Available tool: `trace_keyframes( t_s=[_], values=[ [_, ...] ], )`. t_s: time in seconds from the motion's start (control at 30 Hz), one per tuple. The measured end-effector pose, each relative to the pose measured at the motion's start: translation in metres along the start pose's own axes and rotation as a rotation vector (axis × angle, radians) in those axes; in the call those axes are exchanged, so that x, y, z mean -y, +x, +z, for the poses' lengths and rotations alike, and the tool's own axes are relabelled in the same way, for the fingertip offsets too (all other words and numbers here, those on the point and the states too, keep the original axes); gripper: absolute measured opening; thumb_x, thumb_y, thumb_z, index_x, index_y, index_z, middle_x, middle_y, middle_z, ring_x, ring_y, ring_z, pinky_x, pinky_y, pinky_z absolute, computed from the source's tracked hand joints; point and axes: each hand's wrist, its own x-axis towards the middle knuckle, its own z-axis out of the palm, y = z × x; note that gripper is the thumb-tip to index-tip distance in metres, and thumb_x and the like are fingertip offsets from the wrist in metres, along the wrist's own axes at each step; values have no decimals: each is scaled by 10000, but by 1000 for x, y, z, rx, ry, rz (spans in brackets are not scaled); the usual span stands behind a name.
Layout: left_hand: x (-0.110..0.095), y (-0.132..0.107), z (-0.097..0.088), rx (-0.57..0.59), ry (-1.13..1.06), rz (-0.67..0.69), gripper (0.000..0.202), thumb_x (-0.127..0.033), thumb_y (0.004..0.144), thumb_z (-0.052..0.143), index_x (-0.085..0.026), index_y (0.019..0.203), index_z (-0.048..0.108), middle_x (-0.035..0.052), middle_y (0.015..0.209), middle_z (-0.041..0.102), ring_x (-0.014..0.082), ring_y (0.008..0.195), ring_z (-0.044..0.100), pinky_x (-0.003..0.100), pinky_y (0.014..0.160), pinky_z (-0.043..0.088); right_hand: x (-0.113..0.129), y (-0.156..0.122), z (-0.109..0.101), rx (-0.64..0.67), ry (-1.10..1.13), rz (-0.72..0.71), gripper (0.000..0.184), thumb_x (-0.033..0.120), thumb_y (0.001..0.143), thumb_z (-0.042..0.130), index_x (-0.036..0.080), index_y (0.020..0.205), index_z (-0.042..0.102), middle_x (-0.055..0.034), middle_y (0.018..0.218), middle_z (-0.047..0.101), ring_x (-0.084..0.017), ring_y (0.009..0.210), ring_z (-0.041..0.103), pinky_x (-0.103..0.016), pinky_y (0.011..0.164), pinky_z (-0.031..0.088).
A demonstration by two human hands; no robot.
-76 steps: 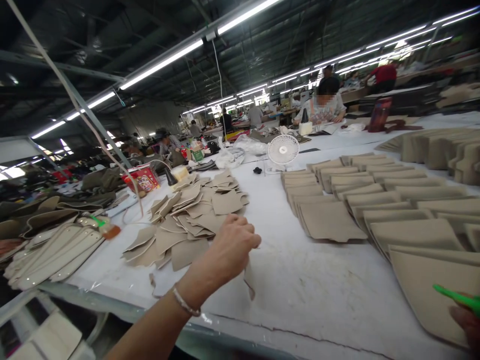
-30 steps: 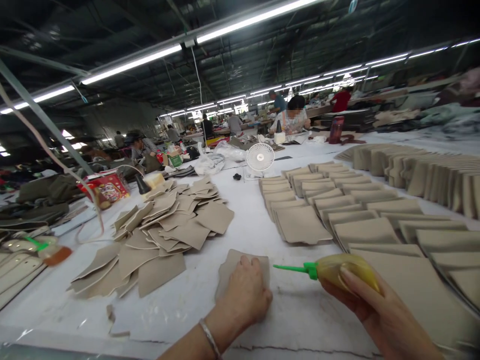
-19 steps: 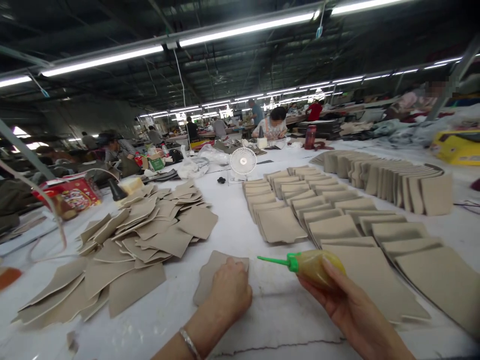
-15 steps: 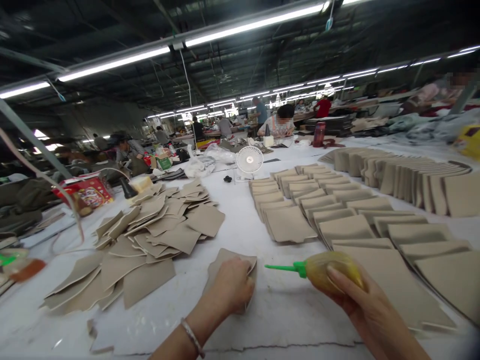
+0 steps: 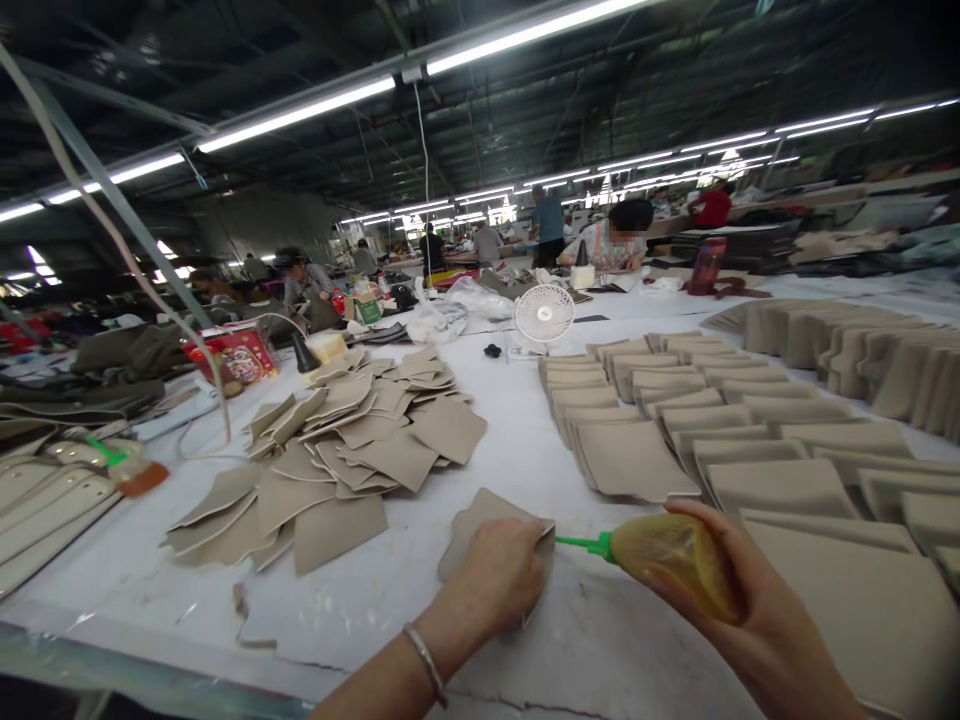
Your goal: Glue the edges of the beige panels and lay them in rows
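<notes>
A taupe leather-like piece (image 5: 469, 530) lies on the white table in front of me. My left hand (image 5: 506, 570) is closed on its right side, fingers curled around the edge. In my right hand (image 5: 757, 575) is a squeeze bottle (image 5: 671, 560) of yellowish liquid with a green nozzle, tipped so that the nozzle points left. The nozzle tip meets the right edge of the piece in the picture; whether it truly touches I cannot tell. Left of my hands spreads a loose heap of similar pieces (image 5: 375, 430).
Overlapping rows of pieces (image 5: 630, 460) fill the right side. A small white fan (image 5: 544, 315) stands at the back. Another bottle with a green nozzle and orange liquid (image 5: 139, 475) sits far left. A co-worker (image 5: 611, 240) is seated beyond the table.
The view has swung left, so things appear further right. The bottle's nozzle has come closer to the held piece and now reaches its edge.
</notes>
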Motion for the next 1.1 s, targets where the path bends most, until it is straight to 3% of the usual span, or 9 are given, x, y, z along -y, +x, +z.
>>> trace_keyframes(
  t_s=[0.33,0.67,0.8,1.0,1.1],
  values=[
    [6,3,5,-53,2,36,404,-133,779,373,-226,1049,659,90,923,697,276,843,662,374,733,516,7,10,11,5,-165,-254,475,544,865,624,334,1260,464,-38,1178,625,-270,1005,643,-380,833,564],
    [6,0,10,-50,20,7,281,-175,815,383,-230,971,611,57,900,649,245,780,642,337,689,484,4,9,8,-16,-151,-216,502,583,829,645,299,1220,509,-69,1148,646,-308,952,666,-449,811,582],
    [7,1,11,-48,8,27,270,-187,831,382,-238,988,595,47,899,638,236,776,640,325,677,471,3,8,8,15,-129,-188,462,559,853,636,307,1218,507,-55,1146,640,-266,933,673,-386,807,584],
    [9,0,11,-39,26,34,261,-196,861,366,-237,1011,576,43,892,623,227,766,634,315,662,455,-1,6,6,-41,-108,-157,470,589,842,627,300,1197,516,-39,1113,643,-251,928,664,-360,794,572],
    [9,-1,10,-30,25,44,254,-210,870,361,-238,1010,571,42,891,617,231,762,633,318,654,452,-5,4,7,5,-63,-94,477,582,828,648,299,1191,521,-36,1161,631,-244,969,657,-331,818,562]
  ],
)
